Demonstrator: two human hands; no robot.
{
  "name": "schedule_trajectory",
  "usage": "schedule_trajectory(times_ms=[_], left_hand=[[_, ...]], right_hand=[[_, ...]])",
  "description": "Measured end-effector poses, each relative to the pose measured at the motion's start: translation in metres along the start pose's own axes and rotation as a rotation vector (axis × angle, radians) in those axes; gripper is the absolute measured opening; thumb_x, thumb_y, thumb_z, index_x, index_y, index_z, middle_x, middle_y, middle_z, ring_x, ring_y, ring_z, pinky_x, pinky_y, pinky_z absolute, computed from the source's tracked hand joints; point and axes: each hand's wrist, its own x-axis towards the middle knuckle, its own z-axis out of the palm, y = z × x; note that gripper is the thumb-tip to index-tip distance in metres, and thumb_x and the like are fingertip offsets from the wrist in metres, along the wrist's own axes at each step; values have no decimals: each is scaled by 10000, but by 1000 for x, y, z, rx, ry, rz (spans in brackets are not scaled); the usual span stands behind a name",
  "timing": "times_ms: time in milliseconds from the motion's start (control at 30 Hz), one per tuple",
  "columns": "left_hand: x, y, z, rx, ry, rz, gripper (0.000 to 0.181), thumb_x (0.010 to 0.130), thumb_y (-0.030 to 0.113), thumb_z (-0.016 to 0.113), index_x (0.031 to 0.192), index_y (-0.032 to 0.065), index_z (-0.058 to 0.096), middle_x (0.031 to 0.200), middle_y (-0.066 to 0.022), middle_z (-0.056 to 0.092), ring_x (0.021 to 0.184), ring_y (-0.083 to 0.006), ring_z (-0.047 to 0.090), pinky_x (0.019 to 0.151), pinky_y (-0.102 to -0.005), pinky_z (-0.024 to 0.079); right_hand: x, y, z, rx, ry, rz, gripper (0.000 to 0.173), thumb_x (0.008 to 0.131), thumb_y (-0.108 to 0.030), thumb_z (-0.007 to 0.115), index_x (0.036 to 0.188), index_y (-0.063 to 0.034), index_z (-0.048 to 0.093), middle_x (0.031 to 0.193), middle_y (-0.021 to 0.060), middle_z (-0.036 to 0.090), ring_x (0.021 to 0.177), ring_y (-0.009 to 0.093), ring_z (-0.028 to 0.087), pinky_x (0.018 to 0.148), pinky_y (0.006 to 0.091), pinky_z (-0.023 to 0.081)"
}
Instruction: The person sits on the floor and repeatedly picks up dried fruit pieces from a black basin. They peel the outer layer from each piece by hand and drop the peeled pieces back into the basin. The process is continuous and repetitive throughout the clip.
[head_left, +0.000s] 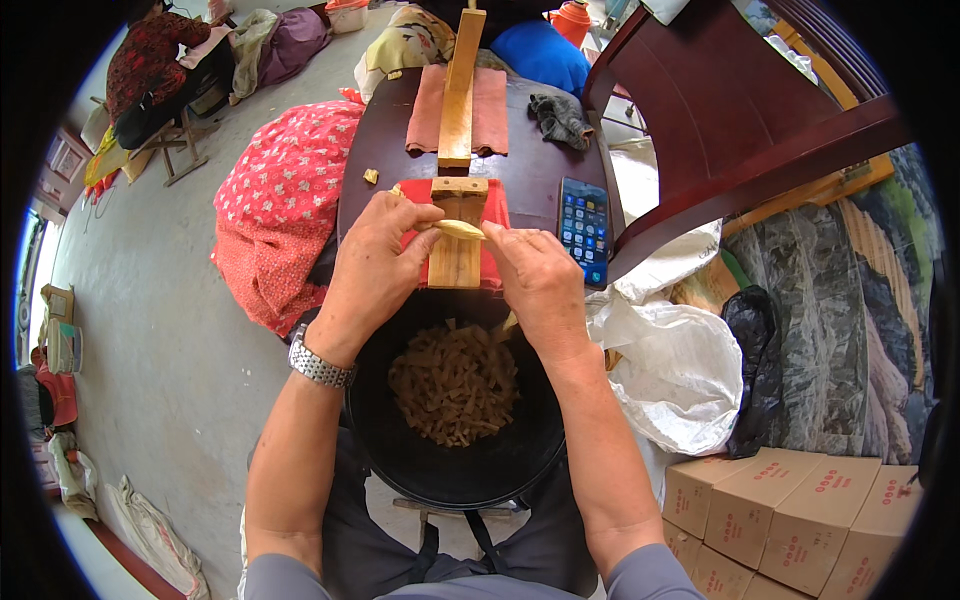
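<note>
My left hand (384, 264), with a metal-banded wristwatch (321, 360) on its wrist, pinches the left end of a pale yellow dried strip (459, 228). My right hand (541, 281) grips the strip's other end with thumb and fingers. Held level between them, the strip crosses above a wooden block (454, 271) on a red cloth (495, 206). Beyond it, a long wooden bar (457, 112) lies over a pink cloth (491, 112). Below my hands, a black basin (457, 480) on my lap holds many short tan cut pieces (454, 386).
A smartphone (583, 232) and a dark glove (561, 120) lie on the dark seat (375, 135). A wooden chair back (750, 97) rises at right, near a white sack (675, 375) and cardboard boxes (795, 510). Red patterned cloth (292, 172) hangs left. Another person (154, 67) sits farther off.
</note>
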Motion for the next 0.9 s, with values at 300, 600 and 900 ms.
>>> schedule_trajectory(times_ms=[300, 600, 900], left_hand=[[-14, -17, -1, 253, -74, -226, 128, 921, 96, 682, 1031, 32, 704, 979, -149, 654, 907, -334, 664, 809, -403, 533], [-16, 20, -18, -1100, -132, -590, 267, 1089, 252, 518, 1200, 16, 574, 1205, -143, 697, 1110, -210, 661, 1009, -377, 509], [-36, 37, 6, -1343, -45, -513, 340, 1092, 348, 509, 1197, 40, 606, 1277, -190, 668, 1177, -242, 635, 1082, -404, 470]], right_hand=[[-22, 15, 4, -143, -185, 222, 66, 907, -75, 673, 968, -70, 699, 865, 128, 687, 836, 311, 687, 732, 445, 551], [-1, -20, -15, 1052, -204, 813, 198, 1058, -215, 597, 1098, -24, 563, 756, -23, 570, 608, 62, 575, 550, 241, 466], [-2, -57, -24, 1027, -429, 817, 260, 987, -277, 732, 1041, -28, 679, 842, -51, 613, 690, 43, 513, 599, 245, 441]])
